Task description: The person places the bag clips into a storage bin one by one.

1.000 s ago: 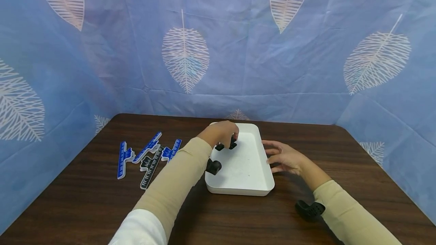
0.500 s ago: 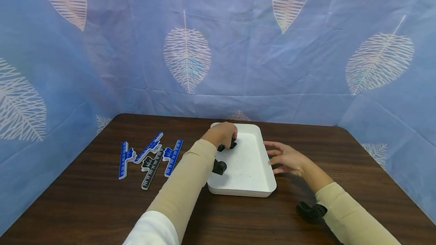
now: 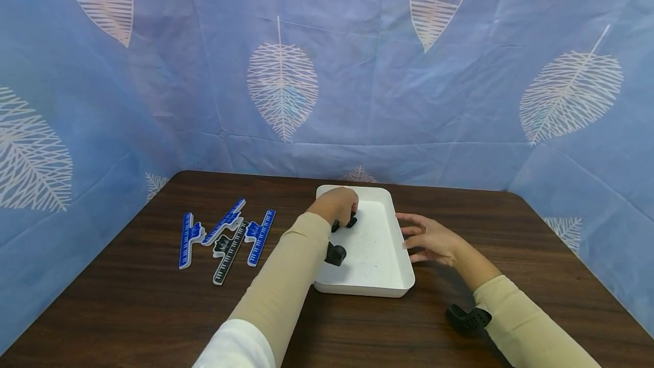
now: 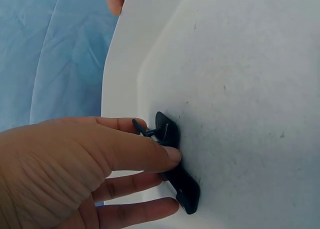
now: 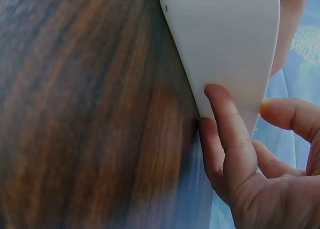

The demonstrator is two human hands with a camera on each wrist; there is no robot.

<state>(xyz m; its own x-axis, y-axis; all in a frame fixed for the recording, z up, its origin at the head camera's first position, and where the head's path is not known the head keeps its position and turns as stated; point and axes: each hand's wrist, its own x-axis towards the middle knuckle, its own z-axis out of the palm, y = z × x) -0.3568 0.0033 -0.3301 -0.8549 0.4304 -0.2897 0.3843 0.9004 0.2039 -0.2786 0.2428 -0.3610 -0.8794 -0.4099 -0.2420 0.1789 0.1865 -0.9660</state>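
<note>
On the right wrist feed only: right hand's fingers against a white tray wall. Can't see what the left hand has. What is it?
Observer: The left hand grips a dark clip, inside the white tray.
Operator: More clips on the table?
Observer: Four, all left of the tray: three blue clips and one black-and-white clip.
Operator: Which of those four lies closest to the person?
Observer: The black-and-white one; in the head view its near end reaches lower than any blue clip's.
</note>
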